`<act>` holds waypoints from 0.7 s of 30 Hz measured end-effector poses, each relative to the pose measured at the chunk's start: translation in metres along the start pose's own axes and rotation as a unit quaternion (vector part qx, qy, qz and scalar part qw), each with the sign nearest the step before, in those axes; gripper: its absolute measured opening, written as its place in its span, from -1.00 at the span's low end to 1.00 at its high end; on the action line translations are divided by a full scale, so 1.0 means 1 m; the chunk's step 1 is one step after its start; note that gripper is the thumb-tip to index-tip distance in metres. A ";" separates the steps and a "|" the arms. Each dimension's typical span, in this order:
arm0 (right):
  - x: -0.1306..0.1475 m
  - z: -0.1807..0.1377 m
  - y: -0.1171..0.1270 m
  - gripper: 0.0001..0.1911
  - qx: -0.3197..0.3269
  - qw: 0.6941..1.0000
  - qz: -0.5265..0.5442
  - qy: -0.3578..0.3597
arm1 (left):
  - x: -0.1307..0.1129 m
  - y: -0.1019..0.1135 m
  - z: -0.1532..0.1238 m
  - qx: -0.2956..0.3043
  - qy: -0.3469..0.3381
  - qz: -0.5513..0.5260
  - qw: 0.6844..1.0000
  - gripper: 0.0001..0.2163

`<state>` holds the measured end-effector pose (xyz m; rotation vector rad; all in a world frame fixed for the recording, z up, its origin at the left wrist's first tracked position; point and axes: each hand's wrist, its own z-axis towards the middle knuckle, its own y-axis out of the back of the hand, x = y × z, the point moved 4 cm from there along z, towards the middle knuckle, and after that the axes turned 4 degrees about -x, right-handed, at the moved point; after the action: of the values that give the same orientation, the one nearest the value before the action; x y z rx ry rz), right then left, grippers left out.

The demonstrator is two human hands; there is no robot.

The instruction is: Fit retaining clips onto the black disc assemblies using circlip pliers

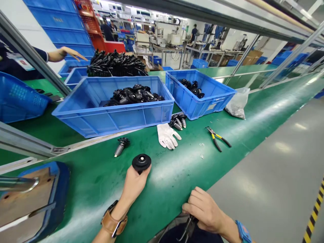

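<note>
My left hand (136,184) is closed around an impeller rotor (141,162), its round black disc facing up with a pale tip at the centre. Low over the bench's front edge, my right hand (206,209) grips dark metal pliers (187,229), jaws pointing down and partly hidden by the fist. Another impeller rotor (122,146) lies on the green bench (101,189) beyond my left hand. A white glove (168,135) rests against several more rotors (178,121). To the right are yellow-and-black pliers (218,137) and several small metal rings (201,156).
Two blue crates (113,118) (212,104) with black rotors stand along the back. Beside them sits a clear plastic bag (238,103). A blue-edged fixture with a metal post (25,202) occupies the left. Across the bench, a co-worker's hand (65,54) reaches near piled black parts (116,64).
</note>
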<state>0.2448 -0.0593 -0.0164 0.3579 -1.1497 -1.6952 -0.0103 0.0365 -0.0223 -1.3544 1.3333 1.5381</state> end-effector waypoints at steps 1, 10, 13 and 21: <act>-0.004 0.008 0.003 -0.59 -0.012 1.000 0.015 0.006 | -0.001 -0.003 -0.003 0.028 0.009 -0.016 0.999 -0.62; -0.044 0.145 -0.003 -0.69 -0.098 0.970 0.036 0.221 | 0.001 -0.007 -0.012 0.212 0.166 -0.251 0.930 -0.49; -0.052 0.167 -0.021 -0.65 -0.101 0.962 0.068 0.246 | 0.001 0.003 -0.007 0.199 0.185 -0.294 0.916 -0.53; -0.072 0.152 -0.051 -0.79 -0.089 0.958 0.211 0.171 | 0.001 0.004 -0.002 0.202 0.179 -0.227 0.936 -0.52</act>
<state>0.1423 0.0828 -0.0018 0.2580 -0.7472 -1.2856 -0.0138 0.0330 -0.0220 -1.5721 1.3292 0.6847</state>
